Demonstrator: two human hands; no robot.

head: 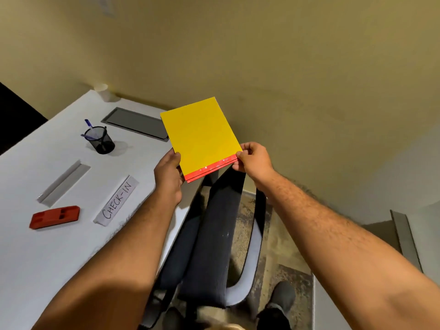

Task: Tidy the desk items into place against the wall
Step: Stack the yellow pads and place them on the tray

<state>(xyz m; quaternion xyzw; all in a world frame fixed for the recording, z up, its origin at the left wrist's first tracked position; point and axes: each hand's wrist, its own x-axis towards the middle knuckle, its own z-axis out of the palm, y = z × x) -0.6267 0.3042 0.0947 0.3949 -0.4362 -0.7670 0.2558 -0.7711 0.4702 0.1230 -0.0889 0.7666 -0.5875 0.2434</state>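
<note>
Before you rises a plain yellowish-beige wall (262,55), evenly and dimly lit, its base meeting the far edge of a white tabletop (35,253) that fills the lower left and carries a recessed grey cable tray (133,123). Below and to the right of the tabletop's edge you see a dark upholstered chair (209,234) with pale grey armrests, standing on mottled brown-and-grey carpet (281,263). At far left a black area (14,120) borders the tabletop.
</note>
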